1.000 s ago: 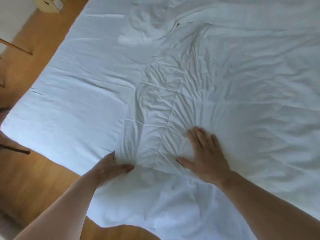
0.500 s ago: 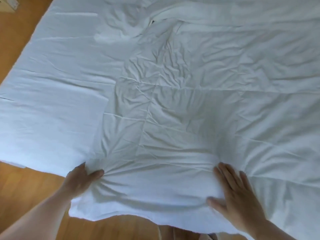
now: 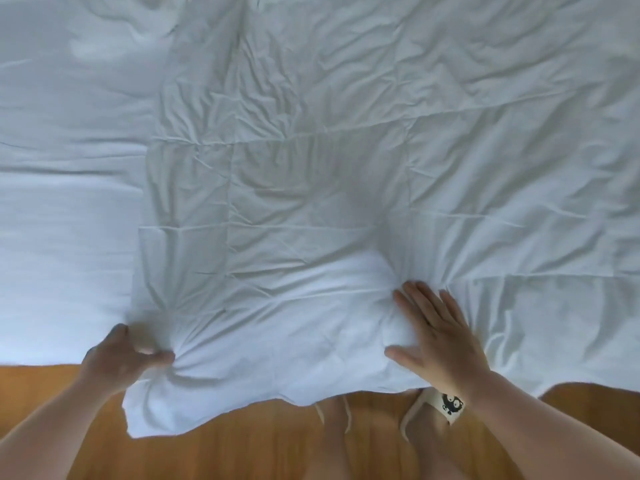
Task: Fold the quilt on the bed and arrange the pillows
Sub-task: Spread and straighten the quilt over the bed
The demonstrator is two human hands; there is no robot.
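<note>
A white, creased quilt (image 3: 346, 174) with stitched squares covers the middle and right of the bed, and its near edge hangs over the bed's side. My left hand (image 3: 121, 362) pinches the quilt's near left corner, with cloth bunched between thumb and fingers. My right hand (image 3: 436, 334) lies flat, fingers spread, pressing on the quilt near its front edge. No pillow is in view.
The bare white sheet (image 3: 65, 202) shows on the left part of the bed. An orange wooden floor (image 3: 242, 452) runs along the near side. My feet in light slippers (image 3: 433, 410) stand just under the hanging quilt edge.
Both hands have slid toward the bed's near edge, dragging the quilt's corner over the side. My right hand has moved right, away from the left hand. The view has turned square to the bed.
</note>
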